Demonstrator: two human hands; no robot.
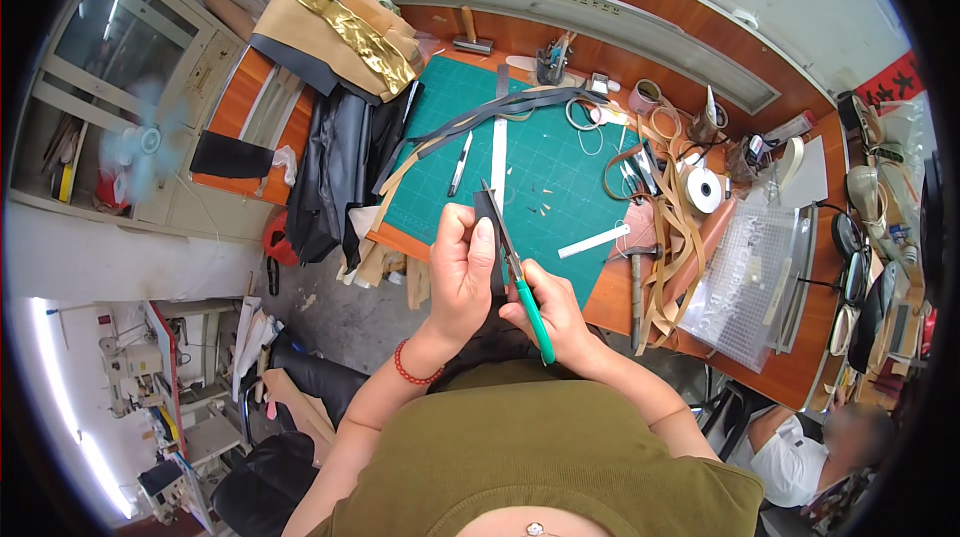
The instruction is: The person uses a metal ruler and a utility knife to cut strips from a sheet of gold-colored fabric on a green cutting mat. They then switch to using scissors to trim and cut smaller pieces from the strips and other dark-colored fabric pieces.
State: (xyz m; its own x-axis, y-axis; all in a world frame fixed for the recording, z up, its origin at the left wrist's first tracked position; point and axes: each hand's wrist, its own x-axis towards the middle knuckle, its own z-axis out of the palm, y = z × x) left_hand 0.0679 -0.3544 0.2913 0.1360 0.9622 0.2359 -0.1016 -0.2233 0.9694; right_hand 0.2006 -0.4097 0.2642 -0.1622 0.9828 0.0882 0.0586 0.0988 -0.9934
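Left hand [460,272]: fingers curled in, thumb pressed down, pinching a black strip [498,277].
Right hand [564,317]: closed round the green handles of the scissors [533,312], just beside the left one.
Arms: both come up from below, elbows out wide, and lean in so the hands meet in the middle.
Scissors: tips point away from the body, along the strip; the blades look nearly together, but it is hard to tell.
Black strip: between the two hands, near the green mat's [575,267] close edge.
Mat: a knife [460,165] lies there.
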